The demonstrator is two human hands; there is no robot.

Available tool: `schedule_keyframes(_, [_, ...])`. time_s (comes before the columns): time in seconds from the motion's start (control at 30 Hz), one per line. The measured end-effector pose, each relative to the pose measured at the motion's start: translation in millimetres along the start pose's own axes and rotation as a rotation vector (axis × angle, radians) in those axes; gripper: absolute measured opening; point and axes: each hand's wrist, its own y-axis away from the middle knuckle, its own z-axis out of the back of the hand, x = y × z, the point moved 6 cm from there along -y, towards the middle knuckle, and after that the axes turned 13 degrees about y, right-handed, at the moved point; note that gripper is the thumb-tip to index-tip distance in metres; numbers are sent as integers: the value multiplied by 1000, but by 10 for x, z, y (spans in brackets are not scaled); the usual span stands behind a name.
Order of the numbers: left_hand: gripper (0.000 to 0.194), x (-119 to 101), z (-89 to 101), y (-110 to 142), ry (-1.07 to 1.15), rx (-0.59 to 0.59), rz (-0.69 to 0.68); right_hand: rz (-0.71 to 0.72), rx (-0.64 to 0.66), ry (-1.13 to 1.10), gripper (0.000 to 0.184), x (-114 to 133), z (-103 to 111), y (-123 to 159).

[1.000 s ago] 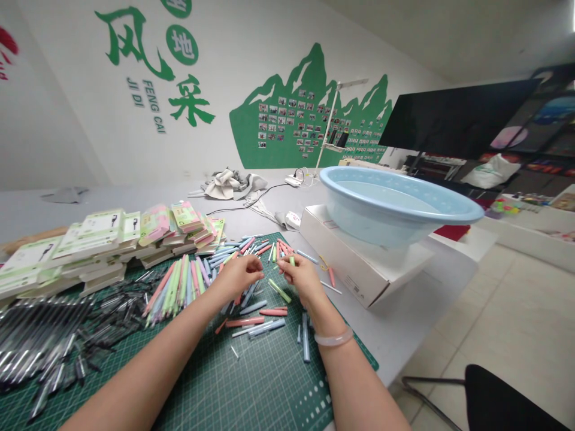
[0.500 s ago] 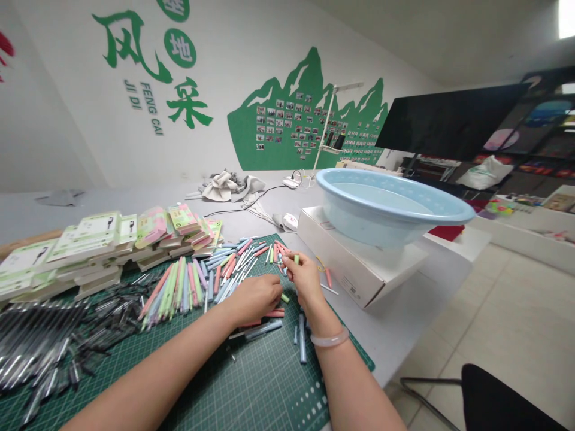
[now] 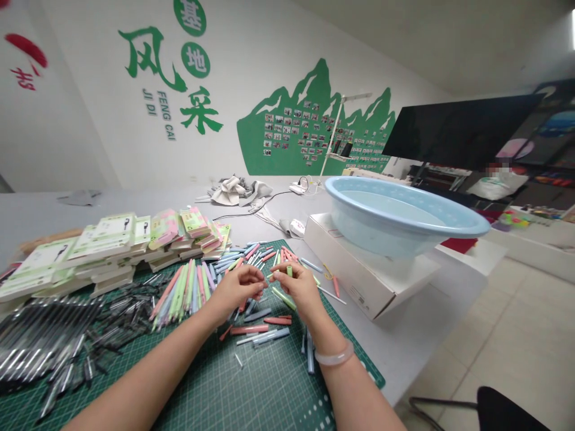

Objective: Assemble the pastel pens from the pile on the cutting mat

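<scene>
My right hand (image 3: 300, 288) is closed around a short light-green pen part (image 3: 290, 271), whose end shows above the fingers. Just left of it, my left hand (image 3: 240, 290) has curled fingers, thumb and fingertips close together; what they hold, if anything, is too small to make out. Under the hands on the green cutting mat (image 3: 202, 383) lie a light-green pen barrel (image 3: 284, 298), red pen parts (image 3: 250, 330) and blue pen parts (image 3: 272, 337). Behind the left hand spreads a bundle of pastel pens (image 3: 184, 290).
Black pens (image 3: 45, 335) cover the mat's left side. Stacked pen boxes (image 3: 112, 230) stand behind them. At right, a light-blue basin (image 3: 404, 209) rests on a white carton (image 3: 350, 263). Grey cloths (image 3: 233, 190) and a cable lie at the back. A black chair (image 3: 503, 413) is lower right.
My left hand reached down to the pen parts beside the right hand, then came back up and left with fingers curled. My right hand kept the green part. The view shifted slightly.
</scene>
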Motion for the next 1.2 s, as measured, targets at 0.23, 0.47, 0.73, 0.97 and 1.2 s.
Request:
schedule_keyframes(0.23, [25, -21, 12, -3, -17, -8, -15, 18, 31, 55, 15, -5, -22, -5])
schedule_keyframes(0.47, [21, -48, -4, -1, -93, 20, -51, 45, -20, 215, 14, 4, 35, -11])
schedule_keyframes(0.73, [24, -42, 14, 4, -109, -14, -68, 125, -13, 362, 8, 82, -15, 3])
schedule_keyframes(0.97, [27, 19, 71, -12, 143, -18, -68, -19, 92, 60, 29, -7, -97, 8])
schedule_keyframes(1.2, [48, -51, 16, 31, 197, -19, -58, -122, 105, -268, 26, -82, -138, 4])
